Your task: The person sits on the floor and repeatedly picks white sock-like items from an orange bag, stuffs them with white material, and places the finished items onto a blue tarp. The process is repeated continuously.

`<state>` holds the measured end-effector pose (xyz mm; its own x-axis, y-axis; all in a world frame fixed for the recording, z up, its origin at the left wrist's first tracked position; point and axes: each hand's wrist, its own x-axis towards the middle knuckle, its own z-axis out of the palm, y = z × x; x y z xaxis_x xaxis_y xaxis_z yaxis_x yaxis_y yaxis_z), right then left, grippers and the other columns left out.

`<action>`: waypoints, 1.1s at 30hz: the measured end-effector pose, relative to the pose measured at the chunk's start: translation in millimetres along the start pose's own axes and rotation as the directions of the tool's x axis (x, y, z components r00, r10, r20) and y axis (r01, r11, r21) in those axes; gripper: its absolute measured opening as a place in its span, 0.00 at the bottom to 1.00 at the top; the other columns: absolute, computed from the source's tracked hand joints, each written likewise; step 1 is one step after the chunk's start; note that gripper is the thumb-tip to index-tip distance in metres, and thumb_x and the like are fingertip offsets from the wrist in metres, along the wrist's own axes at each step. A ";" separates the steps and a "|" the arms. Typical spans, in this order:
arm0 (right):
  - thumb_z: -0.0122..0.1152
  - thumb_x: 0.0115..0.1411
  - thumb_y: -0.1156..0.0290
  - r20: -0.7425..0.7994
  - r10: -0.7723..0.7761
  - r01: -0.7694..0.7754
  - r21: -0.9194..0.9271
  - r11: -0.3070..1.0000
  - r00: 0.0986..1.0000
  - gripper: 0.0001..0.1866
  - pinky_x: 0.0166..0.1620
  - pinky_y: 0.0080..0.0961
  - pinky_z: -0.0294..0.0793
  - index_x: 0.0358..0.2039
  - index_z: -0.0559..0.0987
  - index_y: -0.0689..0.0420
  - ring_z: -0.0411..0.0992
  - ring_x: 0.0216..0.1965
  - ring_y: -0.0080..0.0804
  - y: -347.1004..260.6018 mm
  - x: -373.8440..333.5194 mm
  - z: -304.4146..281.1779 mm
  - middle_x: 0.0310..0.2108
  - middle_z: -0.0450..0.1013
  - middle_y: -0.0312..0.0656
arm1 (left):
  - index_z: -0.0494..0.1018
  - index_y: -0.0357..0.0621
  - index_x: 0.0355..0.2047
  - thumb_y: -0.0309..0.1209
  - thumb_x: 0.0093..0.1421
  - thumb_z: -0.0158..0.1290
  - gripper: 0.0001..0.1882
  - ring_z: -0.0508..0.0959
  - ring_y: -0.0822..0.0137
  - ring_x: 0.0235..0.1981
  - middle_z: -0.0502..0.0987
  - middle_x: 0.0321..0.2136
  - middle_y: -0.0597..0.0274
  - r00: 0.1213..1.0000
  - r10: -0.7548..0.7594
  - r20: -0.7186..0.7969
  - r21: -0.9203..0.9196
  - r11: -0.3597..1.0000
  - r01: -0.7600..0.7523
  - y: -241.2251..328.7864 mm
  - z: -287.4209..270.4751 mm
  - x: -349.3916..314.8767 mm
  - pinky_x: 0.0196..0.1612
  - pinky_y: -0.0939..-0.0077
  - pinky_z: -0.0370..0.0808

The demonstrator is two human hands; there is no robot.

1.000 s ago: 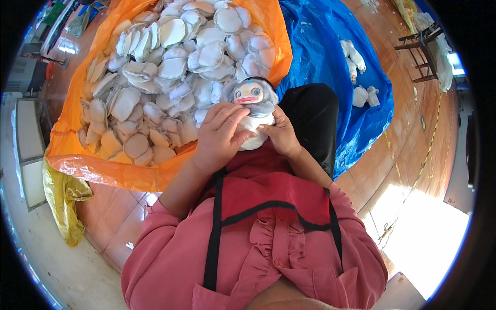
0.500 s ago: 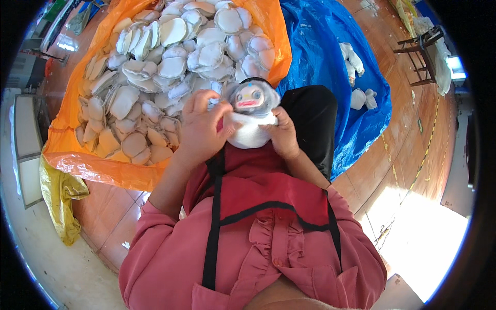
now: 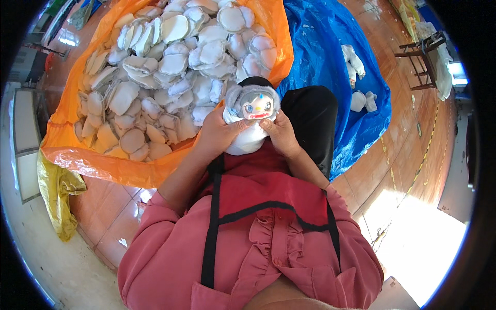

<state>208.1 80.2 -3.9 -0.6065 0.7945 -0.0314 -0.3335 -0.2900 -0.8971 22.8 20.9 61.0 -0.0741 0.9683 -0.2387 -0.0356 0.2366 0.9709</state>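
Note:
Between my two hands I hold a small plush doll (image 3: 247, 139) above my lap. It has grey fur round its head, a pale face with big eyes and a red mouth, and a white lower body. My left hand (image 3: 221, 129) grips its left side, thumb laid across the front just under the face. On the other side my right hand (image 3: 281, 132) grips it too, its thumb near the chin. Most of my fingers are hidden behind the doll.
A big orange plastic sheet (image 3: 111, 169) ahead and left is heaped with pale padded fabric pieces (image 3: 173, 64). To the right, a blue sheet (image 3: 315, 57) carries several white plush pieces (image 3: 354, 61). A yellow bag (image 3: 57, 199) lies at left, and a wooden stool (image 3: 424, 57) stands far right.
My left hand has come down from beside the doll's head to grip its side. The doll's head has tilted and turned, and its face now shows more clearly.

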 end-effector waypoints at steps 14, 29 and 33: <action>0.48 0.70 0.53 -0.251 0.189 -0.231 -0.151 0.961 0.949 0.23 0.39 0.20 0.72 0.43 0.77 0.63 0.70 0.34 0.20 -8.6 17.2 9.2 0.34 0.76 0.37 | 0.70 0.37 0.52 0.26 0.56 0.61 0.23 0.80 0.58 0.42 0.78 0.44 0.53 0.936 -0.352 0.031 -0.591 0.749 0.301 -23.3 17.4 13.4 0.47 0.62 0.78; 0.59 0.64 0.55 -0.164 0.312 -0.306 0.061 0.950 0.936 0.30 0.34 0.29 0.81 0.60 0.65 0.59 0.73 0.44 0.30 5.5 12.6 52.4 0.49 0.71 0.42 | 0.62 0.45 0.61 0.41 0.69 0.46 0.24 0.75 0.55 0.52 0.72 0.54 0.55 0.917 -0.289 -0.276 -0.769 0.638 -0.031 -41.5 16.5 29.4 0.53 0.55 0.73; 0.62 0.63 0.65 -0.166 0.181 -0.173 0.058 0.983 0.969 0.20 0.35 0.26 0.79 0.51 0.74 0.62 0.74 0.40 0.27 30.1 16.2 36.3 0.41 0.75 0.39 | 0.62 0.45 0.61 0.48 0.69 0.44 0.27 0.75 0.55 0.52 0.73 0.54 0.56 0.948 -0.264 -0.176 -0.761 0.648 0.039 -44.0 14.5 30.3 0.51 0.56 0.74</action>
<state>162.0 65.0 -15.4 -0.5284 0.8063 -0.2657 -0.2646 -0.4538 -0.8509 36.5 41.0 11.3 -0.2364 0.8415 -0.4858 -0.7842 0.1300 0.6068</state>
